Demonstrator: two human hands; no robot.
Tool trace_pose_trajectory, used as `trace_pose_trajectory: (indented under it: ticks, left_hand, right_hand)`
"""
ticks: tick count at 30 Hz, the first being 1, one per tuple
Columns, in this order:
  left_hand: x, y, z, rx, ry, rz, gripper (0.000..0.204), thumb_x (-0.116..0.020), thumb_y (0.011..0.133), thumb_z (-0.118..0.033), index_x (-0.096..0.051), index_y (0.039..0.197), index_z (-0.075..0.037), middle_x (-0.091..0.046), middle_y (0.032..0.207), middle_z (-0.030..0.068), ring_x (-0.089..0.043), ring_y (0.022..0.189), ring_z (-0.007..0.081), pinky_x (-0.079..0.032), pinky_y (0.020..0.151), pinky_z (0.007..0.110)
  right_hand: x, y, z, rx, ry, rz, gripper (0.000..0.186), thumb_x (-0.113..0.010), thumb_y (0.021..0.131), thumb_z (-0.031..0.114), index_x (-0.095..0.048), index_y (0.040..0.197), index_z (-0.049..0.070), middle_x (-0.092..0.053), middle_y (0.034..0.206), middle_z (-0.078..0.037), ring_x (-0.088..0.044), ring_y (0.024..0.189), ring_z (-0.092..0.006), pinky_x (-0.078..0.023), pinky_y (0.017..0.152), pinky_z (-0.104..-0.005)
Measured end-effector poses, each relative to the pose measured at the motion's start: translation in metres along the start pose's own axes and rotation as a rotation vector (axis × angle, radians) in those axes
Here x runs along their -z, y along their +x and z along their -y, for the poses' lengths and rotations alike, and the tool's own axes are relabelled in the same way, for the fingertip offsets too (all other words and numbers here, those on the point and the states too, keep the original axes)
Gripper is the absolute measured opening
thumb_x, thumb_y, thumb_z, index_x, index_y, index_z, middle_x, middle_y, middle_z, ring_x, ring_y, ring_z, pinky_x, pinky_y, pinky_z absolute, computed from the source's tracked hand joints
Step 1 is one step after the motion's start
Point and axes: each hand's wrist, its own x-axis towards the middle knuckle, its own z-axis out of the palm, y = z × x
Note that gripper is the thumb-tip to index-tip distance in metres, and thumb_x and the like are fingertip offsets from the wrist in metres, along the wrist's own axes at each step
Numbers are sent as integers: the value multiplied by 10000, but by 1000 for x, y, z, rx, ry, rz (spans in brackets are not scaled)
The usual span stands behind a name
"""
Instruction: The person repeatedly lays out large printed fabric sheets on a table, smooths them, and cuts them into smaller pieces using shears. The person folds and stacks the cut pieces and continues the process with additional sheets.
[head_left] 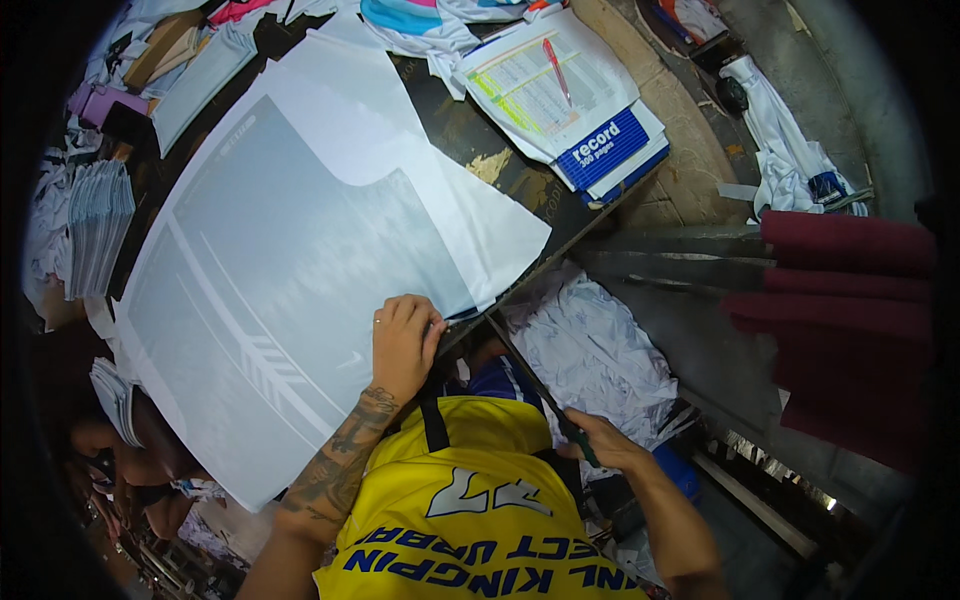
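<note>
A large pale grey-blue printed sheet (290, 260), cut in a garment-panel shape with white stripes, lies on white paper or cloth (470, 215) over the dark table. My left hand (403, 340) rests on its near edge by the table's rim, fingers bent and pressed together; what they pinch, if anything, is hidden. Low on the right, my right hand (608, 440) is closed around the dark green grip of a long, thin, dark tool (535, 375). This tool slants up and left toward the table edge, past my yellow shirt.
Papers with a red pen (556, 72) lie on a blue record book (605, 150) at the far right of the table. A heap of white cloth (590, 345) sits below the edge. Folded stacks (97, 228) stand at left; maroon cloth (840, 330) hangs right. Another person (150, 485) is lower left.
</note>
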Motion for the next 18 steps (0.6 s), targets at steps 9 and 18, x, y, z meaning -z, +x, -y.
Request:
trace_pose_trajectory:
  ticks: [9,18]
  left_hand:
    - [7,-16,-12,-109,69,132,379,-825,866,-187,-686,1213,-127,-618,1237,54,-556,1211,310,-421,1021,487]
    - [4,-14,-6,-96,24,91,409,-840,795,-127,-695,1178,-145,-640,1221,15,-573,1203,283,-444,1020,457]
  right_hand:
    - [-20,73,59,176,65,-146,376,-882,933,366,-664,991,66,-597,795,36,-487,734,-105,-438,664,-309]
    - [-3,79,115,-12,59,-174,448,-924,873,451,-763,867,33,-632,692,-5,-520,660,-102,-458,640,-317]
